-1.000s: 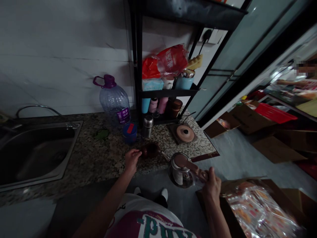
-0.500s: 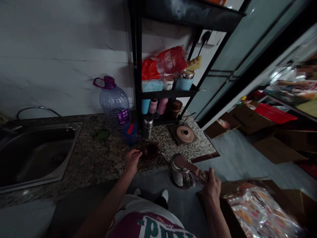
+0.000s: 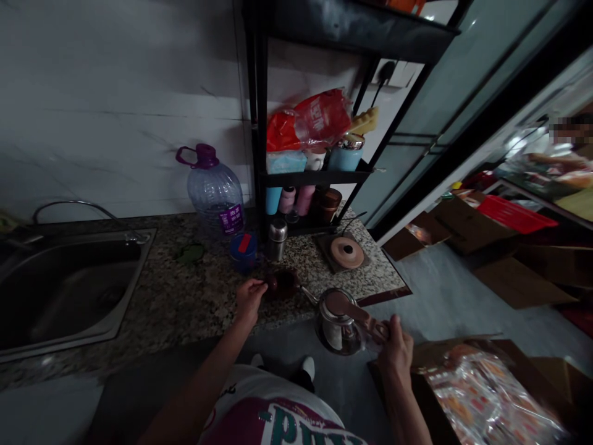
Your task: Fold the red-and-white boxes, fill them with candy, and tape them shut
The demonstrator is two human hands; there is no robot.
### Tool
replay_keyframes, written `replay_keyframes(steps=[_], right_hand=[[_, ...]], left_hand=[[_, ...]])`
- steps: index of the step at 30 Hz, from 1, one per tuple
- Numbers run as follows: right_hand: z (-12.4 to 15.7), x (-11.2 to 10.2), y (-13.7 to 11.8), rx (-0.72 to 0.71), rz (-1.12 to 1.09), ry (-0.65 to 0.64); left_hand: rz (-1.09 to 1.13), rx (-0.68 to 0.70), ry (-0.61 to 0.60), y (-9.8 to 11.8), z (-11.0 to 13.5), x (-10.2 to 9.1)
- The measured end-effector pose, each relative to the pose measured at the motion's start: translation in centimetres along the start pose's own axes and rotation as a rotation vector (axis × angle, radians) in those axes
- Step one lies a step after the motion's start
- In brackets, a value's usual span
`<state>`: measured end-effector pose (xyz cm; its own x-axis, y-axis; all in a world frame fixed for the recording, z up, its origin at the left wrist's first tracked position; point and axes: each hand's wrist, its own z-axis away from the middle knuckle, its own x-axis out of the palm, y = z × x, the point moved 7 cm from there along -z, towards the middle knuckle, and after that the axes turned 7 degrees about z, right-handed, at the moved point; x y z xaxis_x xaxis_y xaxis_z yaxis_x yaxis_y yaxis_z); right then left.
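The right hand [image 3: 396,351] grasps the handle [image 3: 369,322], the safest hold for the probably heavy, slippery kettle [image 3: 335,329], at the desk's [image 3: 180,306] near edge; the left hand's [image 3: 249,301] grasp at the brown pot [image 3: 288,283], I cannot tell.

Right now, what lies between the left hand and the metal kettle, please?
The head view shows a dark brown vessel between left hand and metal kettle.

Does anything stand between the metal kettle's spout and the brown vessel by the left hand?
Nothing visible does: the metal kettle in the right hand has its spout beside the brown vessel, and the left hand is opposite the spout.
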<state>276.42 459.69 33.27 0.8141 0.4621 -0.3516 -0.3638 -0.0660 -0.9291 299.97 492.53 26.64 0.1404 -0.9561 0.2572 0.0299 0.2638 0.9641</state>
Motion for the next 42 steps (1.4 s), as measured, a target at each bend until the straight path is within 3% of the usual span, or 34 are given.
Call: replay_keyframes(steps=[42], right_hand=[[0.1,0.3,-0.8,-0.03,0.008,-0.015]], left_hand=[[-0.062,0.08,-0.082,-1.1,-0.7,1.3]])
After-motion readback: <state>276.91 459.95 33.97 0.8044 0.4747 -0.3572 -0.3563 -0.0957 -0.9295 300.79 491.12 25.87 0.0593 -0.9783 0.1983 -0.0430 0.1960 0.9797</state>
